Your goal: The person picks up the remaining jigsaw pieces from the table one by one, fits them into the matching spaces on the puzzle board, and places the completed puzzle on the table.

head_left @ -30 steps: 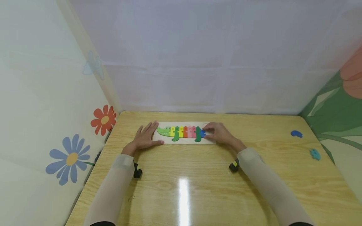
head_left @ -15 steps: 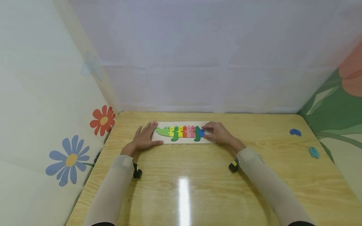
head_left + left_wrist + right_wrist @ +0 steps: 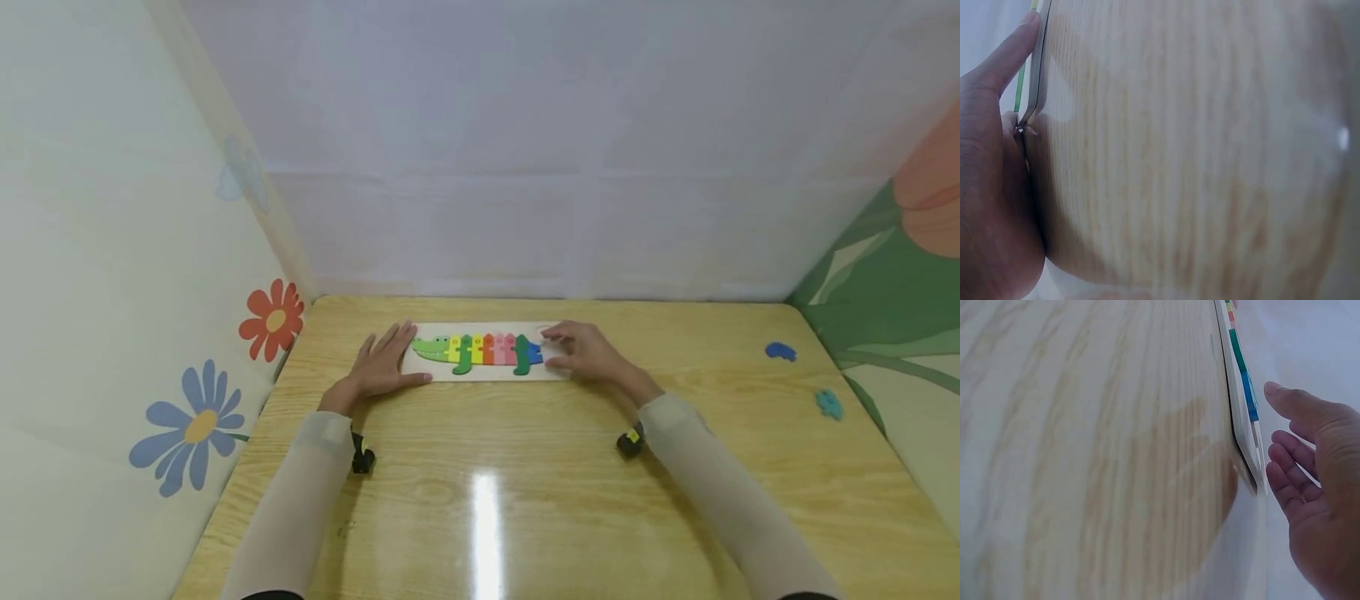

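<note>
A pale puzzle board (image 3: 491, 328) lies near the table's back edge, bearing a crocodile of coloured pieces: a light green head (image 3: 432, 350), several yellow, red and pink body pieces, two dark green leg pieces and a blue piece (image 3: 534, 354) at the right. My left hand (image 3: 380, 371) rests at the board's left end, fingers spread, thumb along the near corner; its thumb (image 3: 1013, 53) lies against the board edge in the left wrist view. My right hand (image 3: 592, 354) hovers over the right end. In the right wrist view its loosely bent fingers stand apart from the blue piece, holding nothing.
A curved dark blue piece (image 3: 781, 351) and a teal piece (image 3: 829, 404) lie loose at the right side of the wooden table (image 3: 420, 517). A pale cloth wall (image 3: 450, 167) rises behind, with flower-printed walls at both sides.
My right thumb and fingers have come off the blue piece, and that hand has shifted slightly right. The left hand stays at the board's left end.
</note>
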A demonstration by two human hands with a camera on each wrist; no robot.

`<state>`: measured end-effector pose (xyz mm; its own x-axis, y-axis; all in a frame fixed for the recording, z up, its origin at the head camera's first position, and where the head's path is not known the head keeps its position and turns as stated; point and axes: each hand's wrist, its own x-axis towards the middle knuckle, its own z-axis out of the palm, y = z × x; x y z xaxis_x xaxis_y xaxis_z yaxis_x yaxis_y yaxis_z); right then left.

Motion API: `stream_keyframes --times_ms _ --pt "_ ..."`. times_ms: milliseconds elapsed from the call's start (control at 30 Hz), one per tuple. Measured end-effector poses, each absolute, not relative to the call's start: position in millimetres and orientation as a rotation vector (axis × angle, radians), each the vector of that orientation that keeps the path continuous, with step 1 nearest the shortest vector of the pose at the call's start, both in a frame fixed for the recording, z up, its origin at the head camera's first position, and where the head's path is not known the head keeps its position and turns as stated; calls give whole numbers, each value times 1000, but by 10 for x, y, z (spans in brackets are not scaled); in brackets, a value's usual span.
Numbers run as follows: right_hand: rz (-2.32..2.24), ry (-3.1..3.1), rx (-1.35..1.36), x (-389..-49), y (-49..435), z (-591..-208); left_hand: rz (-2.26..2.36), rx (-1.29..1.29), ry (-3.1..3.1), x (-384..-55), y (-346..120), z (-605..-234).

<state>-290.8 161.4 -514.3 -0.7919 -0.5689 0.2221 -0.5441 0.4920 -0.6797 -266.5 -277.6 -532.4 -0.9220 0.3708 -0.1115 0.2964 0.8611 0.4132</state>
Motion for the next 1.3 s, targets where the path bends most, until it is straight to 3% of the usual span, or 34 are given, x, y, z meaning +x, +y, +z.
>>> stream_keyframes --times_ms 1300 --pt "-1195 2857 -979 -2531 2429 -5080 655 551 2857 -2628 -2761 -5310"
